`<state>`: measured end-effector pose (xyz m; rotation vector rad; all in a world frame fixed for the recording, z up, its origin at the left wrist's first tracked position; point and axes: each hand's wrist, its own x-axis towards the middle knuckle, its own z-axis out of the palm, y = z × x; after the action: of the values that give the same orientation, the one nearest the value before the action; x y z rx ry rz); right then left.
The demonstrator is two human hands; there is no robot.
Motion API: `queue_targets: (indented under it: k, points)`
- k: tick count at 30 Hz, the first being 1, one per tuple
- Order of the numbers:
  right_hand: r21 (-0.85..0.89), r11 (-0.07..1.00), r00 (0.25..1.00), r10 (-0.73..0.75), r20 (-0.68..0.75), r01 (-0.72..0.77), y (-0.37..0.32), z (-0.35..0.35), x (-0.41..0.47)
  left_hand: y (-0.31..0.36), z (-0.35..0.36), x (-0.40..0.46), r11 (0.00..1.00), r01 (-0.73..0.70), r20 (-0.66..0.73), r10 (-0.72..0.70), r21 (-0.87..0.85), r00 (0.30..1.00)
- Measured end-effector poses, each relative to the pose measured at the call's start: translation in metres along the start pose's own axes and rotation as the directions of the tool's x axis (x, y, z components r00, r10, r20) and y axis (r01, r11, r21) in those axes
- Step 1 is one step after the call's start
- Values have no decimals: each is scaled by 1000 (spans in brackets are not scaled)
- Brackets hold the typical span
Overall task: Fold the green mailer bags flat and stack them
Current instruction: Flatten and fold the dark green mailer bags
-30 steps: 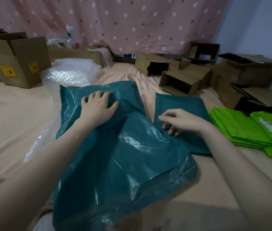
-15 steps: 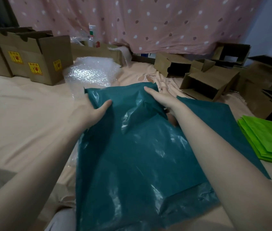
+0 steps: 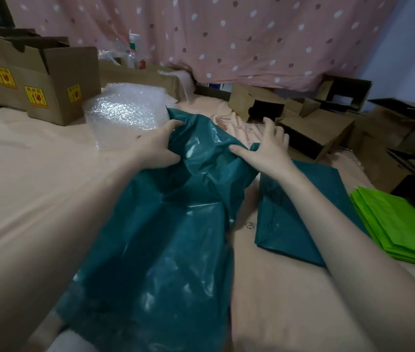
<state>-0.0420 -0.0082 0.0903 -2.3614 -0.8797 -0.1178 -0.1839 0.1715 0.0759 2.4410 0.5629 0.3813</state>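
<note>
both hands on the far end of a dark green bag

we see a large dark green mailer bag (image 3: 155, 250) lying crumpled across a peach bed sheet (image 3: 23, 179), running from the near edge of the view up to the middle. the left hand (image 3: 157, 151) grips its far left corner, fingers curled into the bunched plastic with the thumb on top. the right hand (image 3: 268, 148) rests on the bag's far right edge, fingers (image 3: 276, 130) spread and pointing away from us, thumb stretched out over the plastic; we cannot tell whether it pinches the edge or only presses it.

just right of this bag, partly under the right forearm, lies a folded dark green bag (image 3: 295, 219), flat on the sheet. further right sits a stack of bright green bags (image 3: 394, 224), well apart from the one being handled.

a wad of bubble wrap (image 3: 122, 110) sits just beyond the left hand. at the far left stand open cardboard boxes with yellow labels (image 3: 56, 82), and smaller boxes (image 3: 315, 133) crowd the far right. a clear bottle (image 3: 132, 52) stands at the back, in front of a pink dotted curtain (image 3: 226, 34).
</note>
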Motion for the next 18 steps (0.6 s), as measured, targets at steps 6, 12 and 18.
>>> queue_targets:
  k: [6, 12, 18]
  points:
    - [147, 989, 913, -89, 398, 32, -6, 2, -10, 13, 13, 2, 976, -72, -112, 96, 205, 989]
    - [322, 889, 872, 151, 465, -326, 0, 8, -30, 23, 32, -4, 957, -209, -313, 264, 200, 912]
    - [670, 616, 910, 289, 297, -414, 9, 6, -44, 61, 29, -15, 963, -207, -577, 267, 169, 772]
